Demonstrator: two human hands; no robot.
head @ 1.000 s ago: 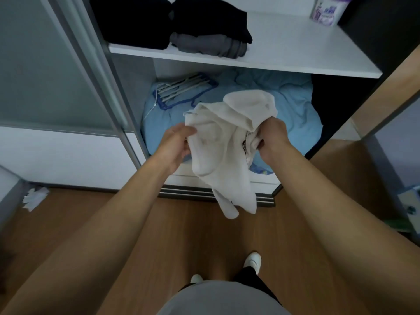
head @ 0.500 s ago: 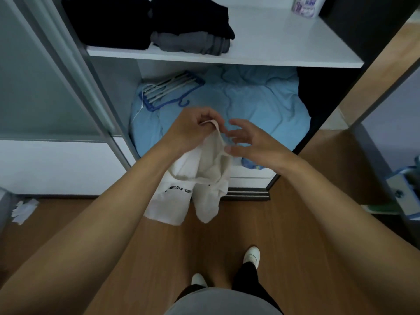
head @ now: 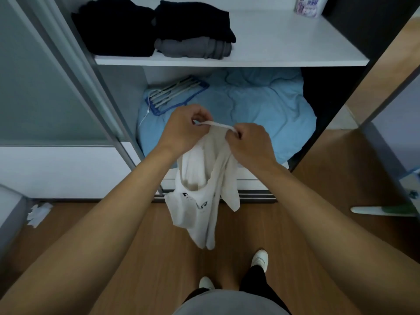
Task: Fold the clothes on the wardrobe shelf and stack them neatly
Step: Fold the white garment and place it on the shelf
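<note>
Pinching a strap of the white sleeveless cotton top (head: pixel 204 178) taut between left hand (head: pixel 181 128) and right hand (head: pixel 250 144), garment hanging before the white wardrobe shelf's (head: pixel 272 42) front edge.

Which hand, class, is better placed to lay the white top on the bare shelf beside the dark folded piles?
Probably the right hand. Both hands pinch the white top by its strap, but the bare shelf lies right of the dark folded piles; the left hand sits below those piles.
</note>
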